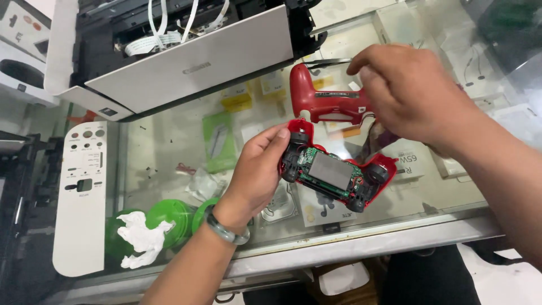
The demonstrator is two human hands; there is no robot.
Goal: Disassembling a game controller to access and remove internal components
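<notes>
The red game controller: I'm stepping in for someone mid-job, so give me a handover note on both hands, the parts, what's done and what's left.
Left hand: grips the opened front half of the controller by its left grip, green circuit board facing up.
Right hand: holds the red back shell just above it, fingers pinched at the shell's top edge.
Both halves hang over the glass counter, beside an opened white printer.
Done: shell separated, board exposed.
Left: the board is still seated in the front half; the two halves remain apart.

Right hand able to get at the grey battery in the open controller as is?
Probably yes. The battery faces up, uncovered; the left hand grips only the controller's left end, and the right hand hovers just above.
</notes>
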